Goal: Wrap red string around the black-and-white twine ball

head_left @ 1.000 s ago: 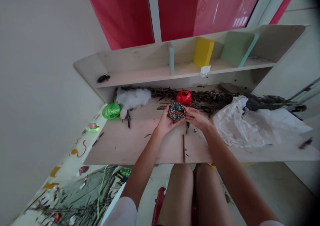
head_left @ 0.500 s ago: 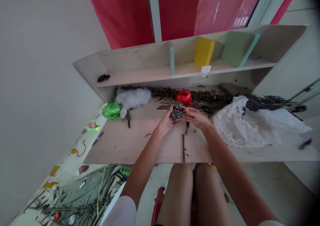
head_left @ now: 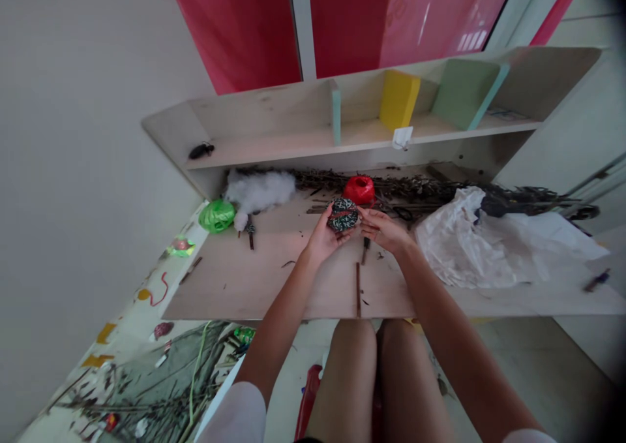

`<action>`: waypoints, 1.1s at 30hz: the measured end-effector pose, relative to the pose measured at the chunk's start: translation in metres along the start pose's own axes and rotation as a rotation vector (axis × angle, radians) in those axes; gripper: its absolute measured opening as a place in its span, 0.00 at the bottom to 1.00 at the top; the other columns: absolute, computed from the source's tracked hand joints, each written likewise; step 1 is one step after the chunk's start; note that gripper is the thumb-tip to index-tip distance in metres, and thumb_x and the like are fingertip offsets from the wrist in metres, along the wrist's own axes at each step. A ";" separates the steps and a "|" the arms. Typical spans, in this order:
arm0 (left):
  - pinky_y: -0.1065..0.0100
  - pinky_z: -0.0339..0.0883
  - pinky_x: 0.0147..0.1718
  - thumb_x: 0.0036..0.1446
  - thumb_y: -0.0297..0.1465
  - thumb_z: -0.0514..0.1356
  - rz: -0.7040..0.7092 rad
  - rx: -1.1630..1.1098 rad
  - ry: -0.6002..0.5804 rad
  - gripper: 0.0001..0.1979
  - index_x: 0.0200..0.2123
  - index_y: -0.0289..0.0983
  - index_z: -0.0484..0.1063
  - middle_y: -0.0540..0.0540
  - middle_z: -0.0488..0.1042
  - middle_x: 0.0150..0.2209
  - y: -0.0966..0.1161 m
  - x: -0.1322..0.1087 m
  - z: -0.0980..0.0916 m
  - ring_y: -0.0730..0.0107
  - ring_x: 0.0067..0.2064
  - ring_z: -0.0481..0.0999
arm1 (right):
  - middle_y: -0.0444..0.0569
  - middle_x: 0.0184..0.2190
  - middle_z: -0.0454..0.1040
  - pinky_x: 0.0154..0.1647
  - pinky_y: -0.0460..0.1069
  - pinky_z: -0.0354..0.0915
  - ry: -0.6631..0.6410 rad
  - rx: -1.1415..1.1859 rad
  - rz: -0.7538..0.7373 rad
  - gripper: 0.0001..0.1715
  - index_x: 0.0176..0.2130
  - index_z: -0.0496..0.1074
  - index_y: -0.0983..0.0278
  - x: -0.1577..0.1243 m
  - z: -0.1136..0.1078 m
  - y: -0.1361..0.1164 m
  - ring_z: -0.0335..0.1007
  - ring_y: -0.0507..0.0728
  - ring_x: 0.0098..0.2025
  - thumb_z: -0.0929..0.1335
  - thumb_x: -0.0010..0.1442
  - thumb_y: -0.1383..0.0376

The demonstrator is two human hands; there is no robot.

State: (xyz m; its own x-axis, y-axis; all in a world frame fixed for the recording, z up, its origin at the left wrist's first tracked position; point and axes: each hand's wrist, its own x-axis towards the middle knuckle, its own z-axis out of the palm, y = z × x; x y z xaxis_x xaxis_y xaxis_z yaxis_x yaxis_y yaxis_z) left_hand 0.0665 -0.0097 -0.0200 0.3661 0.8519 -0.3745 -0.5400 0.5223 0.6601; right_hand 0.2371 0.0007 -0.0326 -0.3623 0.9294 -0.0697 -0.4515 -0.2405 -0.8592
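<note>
Above the middle of the desk, my left hand (head_left: 325, 235) is wrapped round a small dark-and-white speckled round bundle (head_left: 343, 214) with a reddish band across it. My right hand (head_left: 384, 229) pinches at the bundle's right edge; what lies between its fingertips is too small to make out. Just behind the bundle sits a roll of red plastic string (head_left: 359, 189). A thin brown stick (head_left: 358, 290) lies on the desk below my hands, and a short dark stick (head_left: 366, 250) is partly hidden near my right hand.
White fluffy stuffing (head_left: 260, 190) and a green string roll (head_left: 216, 216) lie at the left. Dry twigs (head_left: 415, 187) run along the back under the shelf (head_left: 274, 149). A crumpled white plastic bag (head_left: 469, 247) covers the right side. More branches (head_left: 147, 404) are on the floor.
The speckled bundle has turned in my hands, so its face with the reddish band shows more fully. Both hands stay in nearly the same place.
</note>
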 end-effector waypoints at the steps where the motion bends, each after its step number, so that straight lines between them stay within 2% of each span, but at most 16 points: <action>1: 0.70 0.68 0.32 0.57 0.51 0.52 0.002 0.002 -0.006 0.28 0.50 0.35 0.71 0.40 0.78 0.37 0.000 0.000 0.000 0.67 0.34 0.76 | 0.36 0.20 0.54 0.19 0.44 0.43 -0.001 -0.001 0.000 0.20 0.28 0.68 0.64 0.000 0.000 0.000 0.40 0.43 0.18 0.77 0.41 0.58; 3: 0.70 0.68 0.34 0.57 0.52 0.51 0.014 0.003 -0.003 0.30 0.49 0.34 0.72 0.39 0.78 0.38 0.000 0.001 0.000 0.67 0.35 0.76 | 0.36 0.19 0.52 0.19 0.44 0.43 -0.004 -0.004 -0.003 0.20 0.27 0.67 0.63 -0.001 0.000 0.000 0.40 0.43 0.19 0.77 0.42 0.58; 11: 0.70 0.69 0.35 0.60 0.46 0.52 0.080 -0.015 0.083 0.23 0.45 0.34 0.73 0.42 0.78 0.34 -0.002 0.001 0.001 0.69 0.32 0.76 | 0.36 0.19 0.51 0.19 0.44 0.42 -0.067 -0.041 -0.010 0.19 0.28 0.68 0.63 -0.003 0.003 0.001 0.41 0.44 0.19 0.77 0.43 0.58; 16: 0.67 0.69 0.36 0.58 0.50 0.51 0.066 -0.043 0.092 0.28 0.50 0.35 0.70 0.42 0.77 0.32 0.000 -0.001 0.003 0.69 0.29 0.75 | 0.35 0.18 0.48 0.19 0.44 0.42 -0.021 -0.020 0.004 0.20 0.28 0.67 0.63 -0.001 0.002 0.000 0.40 0.44 0.18 0.77 0.42 0.57; 25: 0.70 0.66 0.27 0.57 0.51 0.50 0.052 -0.054 0.050 0.29 0.52 0.35 0.68 0.43 0.76 0.30 0.001 0.003 -0.002 0.69 0.28 0.74 | 0.34 0.17 0.47 0.19 0.45 0.43 0.031 -0.032 0.002 0.22 0.33 0.70 0.61 -0.003 0.005 -0.004 0.38 0.44 0.18 0.76 0.41 0.55; 29: 0.71 0.65 0.25 0.58 0.50 0.50 0.057 -0.064 0.065 0.31 0.55 0.34 0.66 0.43 0.77 0.31 0.002 0.001 -0.002 0.69 0.27 0.74 | 0.34 0.17 0.47 0.18 0.45 0.44 0.056 -0.031 0.005 0.23 0.36 0.72 0.60 -0.003 0.004 -0.005 0.37 0.45 0.18 0.76 0.41 0.54; 33: 0.71 0.63 0.22 0.57 0.52 0.47 0.038 -0.068 0.072 0.34 0.54 0.31 0.67 0.41 0.77 0.31 0.005 -0.002 -0.002 0.70 0.25 0.73 | 0.34 0.17 0.47 0.18 0.44 0.45 0.051 0.015 0.007 0.24 0.37 0.72 0.60 -0.003 0.004 -0.005 0.39 0.45 0.18 0.77 0.40 0.56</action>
State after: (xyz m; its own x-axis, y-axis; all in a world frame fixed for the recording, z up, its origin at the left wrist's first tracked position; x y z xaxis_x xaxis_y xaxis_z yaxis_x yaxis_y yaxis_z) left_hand 0.0617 -0.0086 -0.0175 0.2905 0.8704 -0.3976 -0.6032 0.4891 0.6300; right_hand 0.2371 -0.0024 -0.0257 -0.3235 0.9407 -0.1016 -0.4615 -0.2506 -0.8510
